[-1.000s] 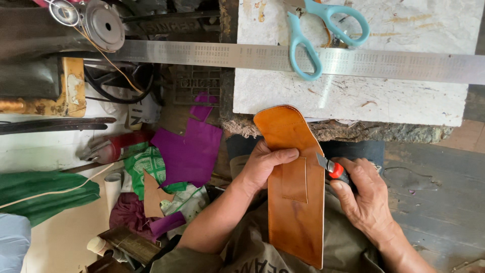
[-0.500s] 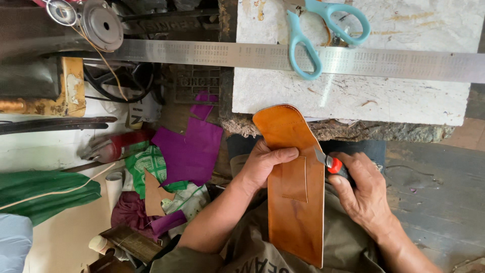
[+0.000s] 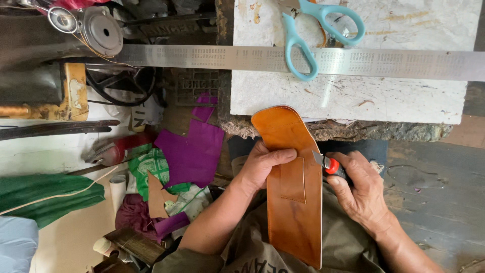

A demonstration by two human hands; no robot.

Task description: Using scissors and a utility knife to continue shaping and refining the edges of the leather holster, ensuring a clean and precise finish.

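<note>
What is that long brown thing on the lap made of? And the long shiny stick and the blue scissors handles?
The brown piece looks like leather: smooth, tan, slightly glossy, with a darker edge and a stitched-on patch. The long ruler looks like metal: silver-grey, flat, with fine markings. The scissors handles look like plastic: even light-blue colour, rounded and smooth. The left hand holds the leather; the right hand holds a small knife.

Light: soft, even daylight, fairly bright.
Glare: pale sheen along the steel ruler [image 3: 303, 59] and the white slab [image 3: 353, 96].
Shadows: faint, deepest at the dark upper left.
Focus: sharp throughout, no motion blur.
</note>
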